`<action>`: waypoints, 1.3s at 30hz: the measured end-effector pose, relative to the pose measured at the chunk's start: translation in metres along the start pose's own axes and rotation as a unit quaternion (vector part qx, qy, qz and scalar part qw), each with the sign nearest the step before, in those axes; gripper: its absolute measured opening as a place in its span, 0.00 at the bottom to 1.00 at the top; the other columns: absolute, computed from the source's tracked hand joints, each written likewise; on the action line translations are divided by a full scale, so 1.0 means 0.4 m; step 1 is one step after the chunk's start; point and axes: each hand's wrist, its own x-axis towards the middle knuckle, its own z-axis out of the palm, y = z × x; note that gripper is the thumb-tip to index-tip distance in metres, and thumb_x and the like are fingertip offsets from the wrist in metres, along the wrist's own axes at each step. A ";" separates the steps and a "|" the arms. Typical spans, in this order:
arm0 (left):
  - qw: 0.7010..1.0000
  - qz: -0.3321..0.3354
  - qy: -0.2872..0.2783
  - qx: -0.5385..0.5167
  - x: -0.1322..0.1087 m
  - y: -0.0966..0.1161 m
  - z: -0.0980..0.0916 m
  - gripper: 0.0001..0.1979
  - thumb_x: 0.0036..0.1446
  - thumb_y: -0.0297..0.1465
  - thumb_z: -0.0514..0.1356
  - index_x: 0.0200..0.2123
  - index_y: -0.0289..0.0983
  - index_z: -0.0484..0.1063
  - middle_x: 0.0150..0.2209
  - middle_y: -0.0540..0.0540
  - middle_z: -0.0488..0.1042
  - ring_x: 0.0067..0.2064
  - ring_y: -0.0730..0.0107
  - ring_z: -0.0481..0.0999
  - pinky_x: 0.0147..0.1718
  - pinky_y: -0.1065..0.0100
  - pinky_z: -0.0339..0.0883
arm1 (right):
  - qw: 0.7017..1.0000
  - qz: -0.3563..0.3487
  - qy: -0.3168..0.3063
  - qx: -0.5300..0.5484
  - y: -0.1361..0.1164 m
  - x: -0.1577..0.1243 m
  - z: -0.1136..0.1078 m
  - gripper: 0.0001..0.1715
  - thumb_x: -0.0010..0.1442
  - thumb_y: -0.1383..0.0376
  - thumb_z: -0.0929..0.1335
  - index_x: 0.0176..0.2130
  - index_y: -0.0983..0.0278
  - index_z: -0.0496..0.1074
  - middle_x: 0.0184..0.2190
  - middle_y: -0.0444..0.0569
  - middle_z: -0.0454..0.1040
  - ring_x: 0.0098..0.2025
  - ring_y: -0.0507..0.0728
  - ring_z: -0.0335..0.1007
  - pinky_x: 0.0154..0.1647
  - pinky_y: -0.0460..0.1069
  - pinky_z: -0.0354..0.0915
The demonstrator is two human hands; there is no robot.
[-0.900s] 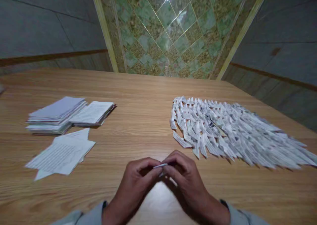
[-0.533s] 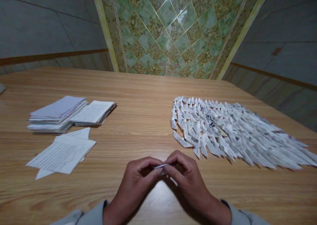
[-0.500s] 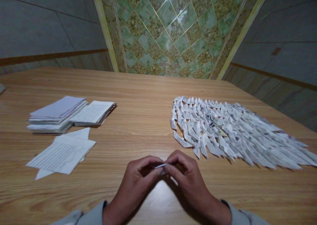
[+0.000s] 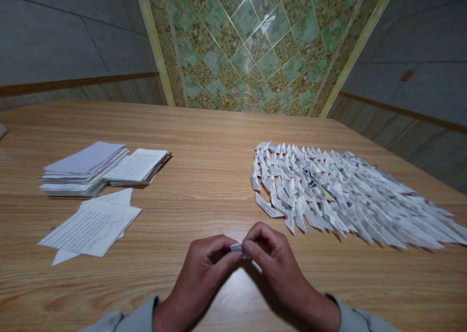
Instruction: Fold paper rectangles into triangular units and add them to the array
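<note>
- Plain wooden worktop [image 4: 233, 132] with a light, oak-looking grain, running from right under the camera to the wall
- Left side: a squared-up stack of paper sheets [image 4: 83, 169], pale lilac on top, edges a bit uneven
- Just beside that, a second, thinner stack of printed pages [image 4: 136, 166], lined text showing, partly touching the first one
- Right below those, some loose printed sheets [image 4: 91, 230] lying flat and overlapping, a little apart from the stacks
- Right side: a big spread of folded paper triangles [image 4: 328, 195], loads of them, packed in overlapping rows, fanning out toward the right edge
- Far left edge: a small grey something [image 4: 2, 130], too cut off to tell
</note>
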 end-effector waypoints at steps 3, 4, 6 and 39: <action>0.999 0.033 0.004 0.031 -0.002 0.000 0.000 0.13 0.62 0.36 0.63 0.28 0.37 0.80 0.26 0.49 0.79 0.29 0.69 0.75 0.29 0.72 0.64 | 0.999 0.009 -0.008 0.033 0.002 -0.003 0.004 0.14 0.64 0.57 0.70 0.30 0.63 0.70 0.27 0.43 0.70 0.31 0.53 0.64 0.33 0.48 0.60; 0.998 0.041 0.004 0.037 -0.001 0.000 0.001 0.13 0.63 0.36 0.63 0.28 0.37 0.80 0.26 0.49 0.78 0.29 0.69 0.75 0.29 0.72 0.64 | 0.999 0.010 -0.009 0.042 0.003 -0.003 0.004 0.15 0.64 0.57 0.70 0.30 0.63 0.70 0.27 0.43 0.69 0.31 0.53 0.64 0.33 0.48 0.60; 0.998 0.049 0.007 0.045 0.001 -0.002 0.001 0.12 0.63 0.36 0.62 0.29 0.37 0.79 0.26 0.49 0.78 0.29 0.69 0.75 0.29 0.72 0.65 | 0.999 0.009 -0.011 0.050 0.004 -0.004 0.003 0.15 0.65 0.56 0.70 0.31 0.63 0.70 0.28 0.42 0.69 0.32 0.53 0.63 0.33 0.48 0.60; 0.999 0.013 -0.039 -0.002 0.008 0.010 -0.008 0.09 0.64 0.35 0.61 0.36 0.37 0.80 0.33 0.46 0.81 0.35 0.64 0.79 0.35 0.69 0.68 | 1.000 0.010 -0.028 0.008 0.001 0.002 -0.010 0.18 0.66 0.54 0.68 0.31 0.63 0.68 0.27 0.43 0.69 0.31 0.53 0.64 0.32 0.48 0.60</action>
